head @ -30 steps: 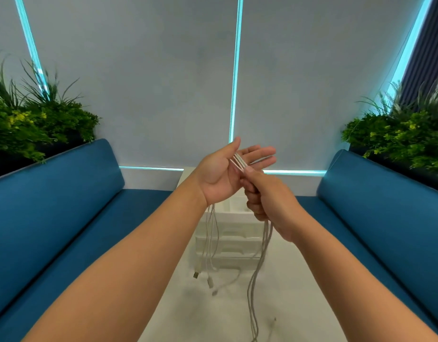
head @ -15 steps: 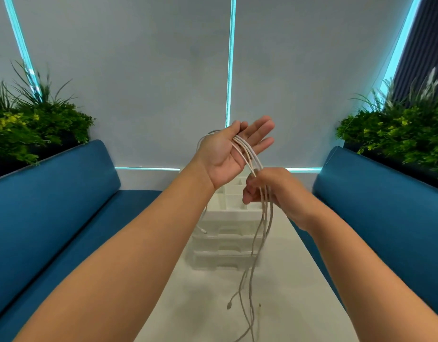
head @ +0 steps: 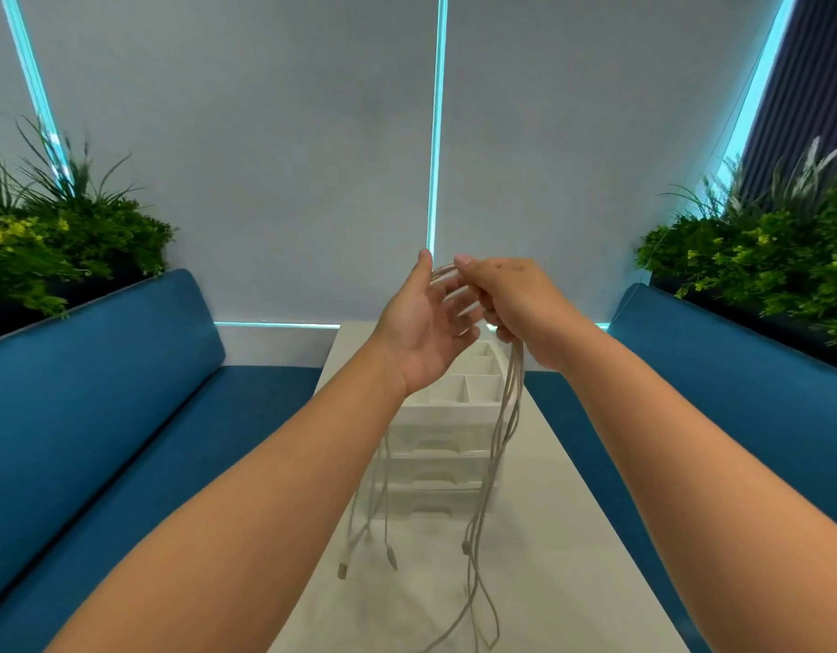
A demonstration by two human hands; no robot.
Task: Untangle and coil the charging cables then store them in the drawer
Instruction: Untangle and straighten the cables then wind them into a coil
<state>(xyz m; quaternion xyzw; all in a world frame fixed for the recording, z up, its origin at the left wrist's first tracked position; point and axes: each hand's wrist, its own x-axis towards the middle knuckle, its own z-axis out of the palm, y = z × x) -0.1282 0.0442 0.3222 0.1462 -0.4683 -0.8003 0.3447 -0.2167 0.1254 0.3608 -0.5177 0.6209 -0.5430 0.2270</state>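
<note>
So, a bundle of thin off-white charging cables [head: 504,417] is being held up in the air over a long white desk [head: 572,534], well above the surface. The left hand [head: 423,329] is raised palm-up with the fingers straight and spread, so that grip is wide open, and the cable strands are looped across its fingers near the top. The right hand [head: 515,299] is set just beside it, touching the same loops, with its fingers curled round the bunch; the grip there is closed tight on the cables, thumb pointed up toward the left thumb.

From the right hand, several strands are left hanging straight down in front of a white plastic drawer unit [head: 447,445] that is stood in the middle of the desk. More strands are dropped behind the left wrist, and a few small plug ends can be made out dangling low, a bit blurred. The lowest loops are seen near the desk at the bottom edge, though whether they are touching it can't really be told.

The drawer unit's top tray is divided into open compartments, and stacked drawer fronts are shown below it. Blue padded benches [head: 124,393] are placed along both sides of the desk, with green leafy plants [head: 44,242] set behind each backrest, and a pale grey wall with thin cyan light strips [head: 435,134] is seen at the back.
</note>
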